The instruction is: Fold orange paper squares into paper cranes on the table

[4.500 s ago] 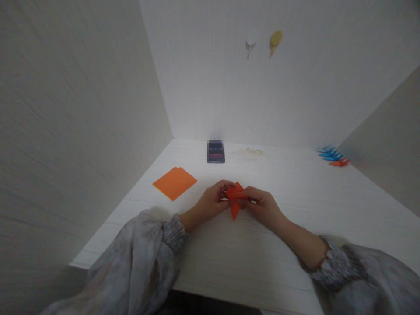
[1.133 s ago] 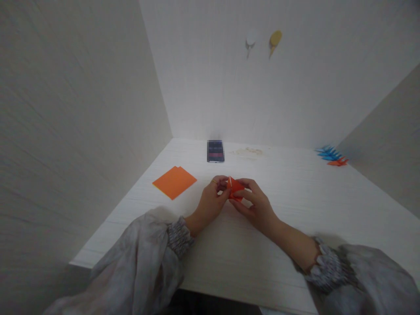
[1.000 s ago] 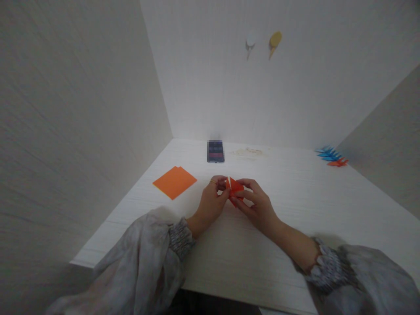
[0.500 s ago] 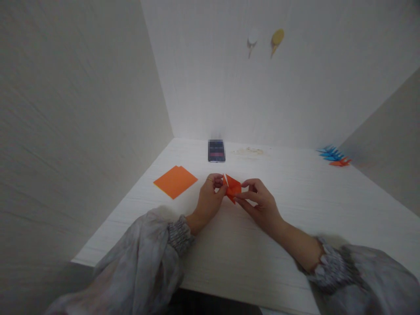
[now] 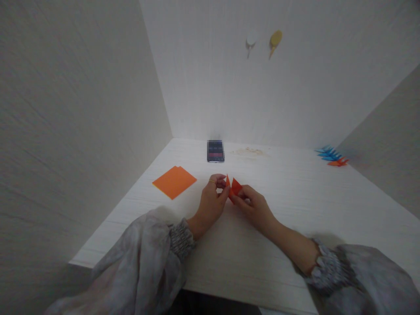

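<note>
A small folded orange paper piece (image 5: 233, 187) is held just above the white table (image 5: 295, 210), between both my hands. My left hand (image 5: 211, 202), with a ring on one finger, pinches its left point. My right hand (image 5: 255, 208) pinches its right side with fingers curled. Two pointed tips of the paper stick up between the fingers. Both my sleeves are grey and gathered at the wrist.
A stack of flat orange sheets (image 5: 174, 181) lies to the left. A dark phone (image 5: 215, 151) rests near the back wall. Several folded blue and orange paper pieces (image 5: 332, 155) sit at the far right. Walls close in on three sides; two small ornaments (image 5: 264, 41) hang on the back wall.
The orange piece has been folded narrower and turned; it was a wider shape with a point hanging down. Both hands have drawn closer together and slightly farther from me.
</note>
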Demonstrator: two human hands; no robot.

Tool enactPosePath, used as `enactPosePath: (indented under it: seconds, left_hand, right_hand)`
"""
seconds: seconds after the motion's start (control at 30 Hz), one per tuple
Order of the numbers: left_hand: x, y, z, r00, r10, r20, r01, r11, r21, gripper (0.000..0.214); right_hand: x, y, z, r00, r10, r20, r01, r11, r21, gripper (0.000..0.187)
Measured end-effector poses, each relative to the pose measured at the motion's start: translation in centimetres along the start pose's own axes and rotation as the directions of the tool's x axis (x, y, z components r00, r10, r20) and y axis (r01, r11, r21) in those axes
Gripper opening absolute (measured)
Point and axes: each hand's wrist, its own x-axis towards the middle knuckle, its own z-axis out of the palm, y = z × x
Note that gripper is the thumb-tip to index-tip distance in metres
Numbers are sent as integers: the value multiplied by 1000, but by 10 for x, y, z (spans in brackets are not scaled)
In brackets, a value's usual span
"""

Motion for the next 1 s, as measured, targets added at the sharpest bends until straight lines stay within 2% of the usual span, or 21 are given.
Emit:
enactPosePath:
  seconds: [0.1,0.33,0.47,0.57,0.67,0.83,1.0]
  left_hand:
    - [0,-1,2,999,-34,23,35,999,-39,26]
    - [2,-6,4,989,-53,137,88,959,-268,35]
    - [2,-6,4,993,-37,114,69,955,-290,30]
    - [3,-4,3,995,-22,97,51,951,-306,28]
    - [3,-2,3,997,-7,77,31,950,-310,27]
    - [3,1,2,999,1,48,14,951,-308,27]
    - [3,3,3,996,-13,90,45,929,-367,28]
  right_hand:
    - [1,1,0,998,64,-6,-64,998,14,24]
    - [-3,5,-2,997,-66,-44,69,995,75,14]
    - [-5,8,-3,994,-67,-85,76,991,110,10]
    - [-5,11,-1,994,-29,-104,45,987,154,25]
    - [-5,12,1,996,-1,-88,18,982,188,28]
    - [-3,6,-1,976,66,-206,-51,996,75,26]
    - [-2,2,-4,994,61,-91,-64,997,-33,22]
